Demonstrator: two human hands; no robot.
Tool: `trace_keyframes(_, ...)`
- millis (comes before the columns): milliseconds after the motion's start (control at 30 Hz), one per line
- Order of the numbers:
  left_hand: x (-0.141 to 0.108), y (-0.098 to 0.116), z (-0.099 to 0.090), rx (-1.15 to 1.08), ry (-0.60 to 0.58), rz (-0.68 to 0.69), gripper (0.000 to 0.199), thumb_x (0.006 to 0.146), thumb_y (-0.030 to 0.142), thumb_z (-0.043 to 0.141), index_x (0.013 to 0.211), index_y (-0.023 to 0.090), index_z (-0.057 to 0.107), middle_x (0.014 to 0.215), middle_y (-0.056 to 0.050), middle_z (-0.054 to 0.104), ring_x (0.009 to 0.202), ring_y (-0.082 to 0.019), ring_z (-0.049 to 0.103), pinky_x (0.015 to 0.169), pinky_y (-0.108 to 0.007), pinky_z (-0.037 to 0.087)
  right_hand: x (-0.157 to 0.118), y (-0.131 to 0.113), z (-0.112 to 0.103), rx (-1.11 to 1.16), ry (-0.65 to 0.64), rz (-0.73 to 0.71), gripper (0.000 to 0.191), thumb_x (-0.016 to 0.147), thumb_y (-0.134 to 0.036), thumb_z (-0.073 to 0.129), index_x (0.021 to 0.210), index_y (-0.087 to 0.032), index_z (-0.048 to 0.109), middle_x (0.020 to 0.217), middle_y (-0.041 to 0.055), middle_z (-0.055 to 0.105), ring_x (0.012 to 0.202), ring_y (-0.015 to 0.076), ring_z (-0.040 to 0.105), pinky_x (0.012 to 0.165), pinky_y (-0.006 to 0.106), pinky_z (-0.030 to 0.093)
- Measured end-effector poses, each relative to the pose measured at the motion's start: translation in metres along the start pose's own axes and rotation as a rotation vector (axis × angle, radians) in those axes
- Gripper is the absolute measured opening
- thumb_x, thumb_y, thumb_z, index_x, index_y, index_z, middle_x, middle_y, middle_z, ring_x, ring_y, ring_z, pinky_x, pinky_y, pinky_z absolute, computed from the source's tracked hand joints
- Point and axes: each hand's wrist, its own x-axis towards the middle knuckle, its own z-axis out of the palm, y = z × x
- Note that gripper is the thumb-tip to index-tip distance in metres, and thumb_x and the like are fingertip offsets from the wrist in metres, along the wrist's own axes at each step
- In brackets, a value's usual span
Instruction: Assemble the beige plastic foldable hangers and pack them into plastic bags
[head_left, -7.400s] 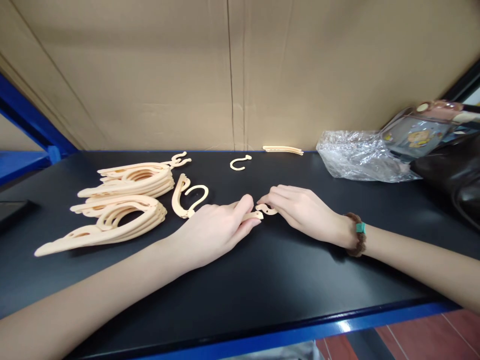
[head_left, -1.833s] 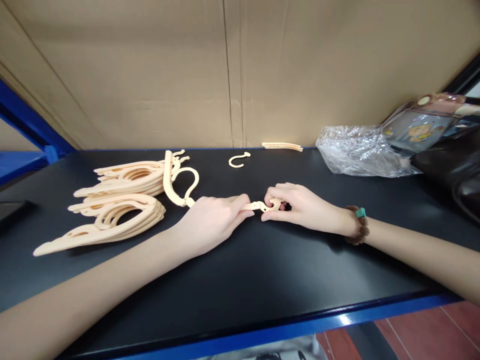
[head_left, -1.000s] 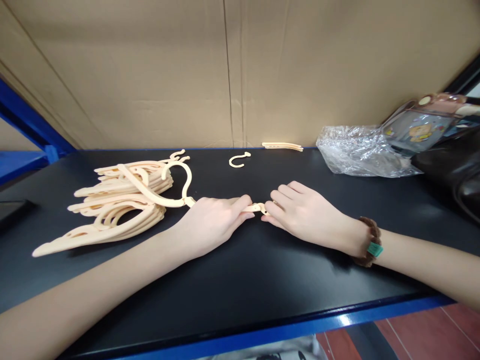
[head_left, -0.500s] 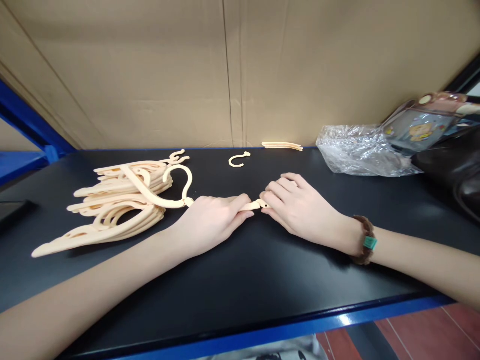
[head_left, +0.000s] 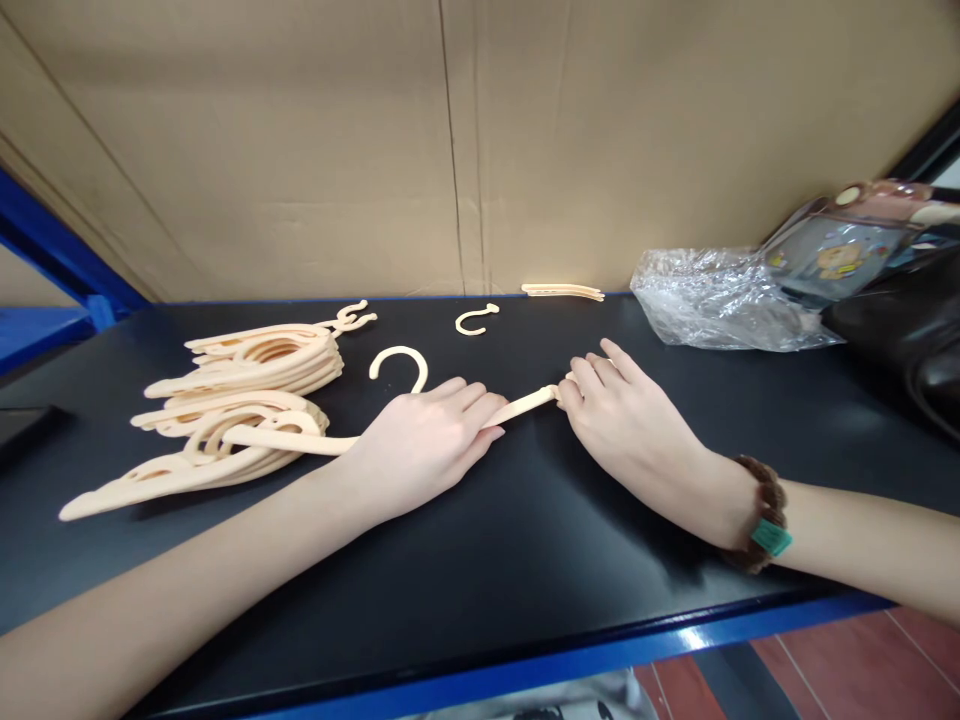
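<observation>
A cream plastic clothes hanger (head_left: 526,403) is held above the black tabletop by both hands. My left hand (head_left: 424,440) is closed round its middle, with the hook (head_left: 405,356) rising behind the knuckles and one arm reaching out to the left over the stack. Fingers of my right hand (head_left: 626,410) are closed on the hanger's other end, past a joint in the arm; that end is mostly hidden. On the left lie several cream hanger pieces (head_left: 277,360) in two stacked bunches.
A loose hook (head_left: 475,320) and thin cream strips (head_left: 562,291) lie near the cardboard back wall (head_left: 300,150). Crumpled clear plastic (head_left: 712,300), a see-through pouch (head_left: 832,255) and a dark bag (head_left: 907,335) sit at the right. A blue edge (head_left: 675,640) runs along the table front.
The hanger has turned: its right end rose and its left arm dropped, with the hook shifting right. My right hand has moved right and up, with its wrist twisting.
</observation>
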Motion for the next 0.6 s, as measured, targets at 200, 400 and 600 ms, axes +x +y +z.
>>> trace_keyframes(200,0.002,-0.003,0.002,-0.057,0.062,0.046,0.027,0.098,0.025,0.038,0.112,0.014,0.058,0.097,-0.007,0.059,0.09,-0.021,0.054,0.08,-0.035,0.045,0.0,0.008,0.006,-0.089,-0.061,0.054,0.026,0.084,0.0,0.041,0.087,-0.004,0.066,0.084,0.0174,0.063,0.079,0.0286,0.059,0.079,0.039,0.046)
trace_keyframes(400,0.002,-0.005,0.005,-0.156,0.06,0.093,0.033,0.094,0.008,0.036,0.12,0.015,0.055,0.109,-0.007,0.059,0.1,-0.021,0.052,0.089,-0.037,0.042,-0.001,0.016,0.013,-0.162,-0.058,0.085,0.029,0.081,0.002,0.039,0.084,-0.003,0.067,0.089,0.0214,0.064,0.078,0.0294,0.057,0.066,0.037,0.044)
trace_keyframes(600,0.0,-0.006,0.007,-0.195,0.072,0.167,0.04,0.09,0.001,0.037,0.124,0.016,0.052,0.112,-0.007,0.059,0.101,-0.019,0.053,0.088,-0.033,0.045,-0.002,0.02,0.015,-0.128,-0.053,0.119,0.028,0.081,0.001,0.039,0.082,-0.006,0.067,0.097,0.0204,0.06,0.083,0.0286,0.054,0.056,0.033,0.038)
